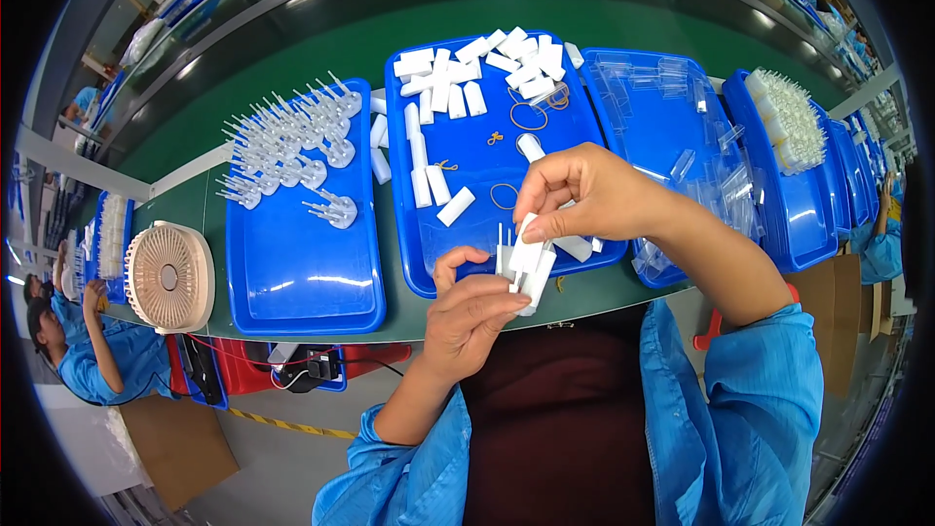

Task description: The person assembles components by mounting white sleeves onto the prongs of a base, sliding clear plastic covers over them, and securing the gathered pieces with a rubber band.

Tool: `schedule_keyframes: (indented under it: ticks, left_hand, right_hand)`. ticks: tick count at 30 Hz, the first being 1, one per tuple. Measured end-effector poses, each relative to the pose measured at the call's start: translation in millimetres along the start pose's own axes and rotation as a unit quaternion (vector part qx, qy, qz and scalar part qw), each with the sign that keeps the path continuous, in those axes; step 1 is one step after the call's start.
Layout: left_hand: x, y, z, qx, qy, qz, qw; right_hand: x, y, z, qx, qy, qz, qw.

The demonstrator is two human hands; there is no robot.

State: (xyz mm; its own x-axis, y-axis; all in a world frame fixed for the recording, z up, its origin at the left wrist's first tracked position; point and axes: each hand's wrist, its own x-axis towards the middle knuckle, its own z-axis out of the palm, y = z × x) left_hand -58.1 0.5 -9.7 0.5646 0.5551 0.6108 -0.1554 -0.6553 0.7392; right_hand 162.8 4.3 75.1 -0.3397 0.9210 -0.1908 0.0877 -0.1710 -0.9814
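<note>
Over the near edge of the middle blue tray [419, 278], my left hand [467, 321] holds a white piece with thin upright prongs [502, 251]. White rectangular sleeves stand on part of it. My right hand [589, 197] pinches one white sleeve [527, 251] between thumb and fingers, at the prongs. How far the sleeve sits over a prong is hidden by the fingers. In the middle tray lie many loose white sleeves [441, 83], mostly at its far side, with several rubber bands [528, 117]. Similar pronged white pieces [292, 141] with round bases crowd the far half of the left blue tray [307, 302].
To the right, a blue tray [623, 127] holds clear plastic tubes [726, 190]. Beyond it, another tray carries densely packed white pieces [787, 122]. A beige fan [169, 276] stands at the bench's left end. A co-worker in blue [112, 356] sits at far left. Behind the trays runs a green surface [341, 39].
</note>
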Motion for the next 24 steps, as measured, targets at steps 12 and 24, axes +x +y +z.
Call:
schedule_keyframes:
  ticks: [12, 24]
  left_hand:
    - [-11.2, -2.5, -1.5, -0.11, 0.105, -0.087, 0.985]
    - [-9.2, -7.1, -26.4, -0.078, 0.066, -0.06, 0.993]
  right_hand:
    - [-4.1, 3.0, 28.0, 0.087, -0.005, 0.028, 0.996]
    - [5.4, -15.4, 23.1, -0.057, -0.09, 0.018, 0.994]
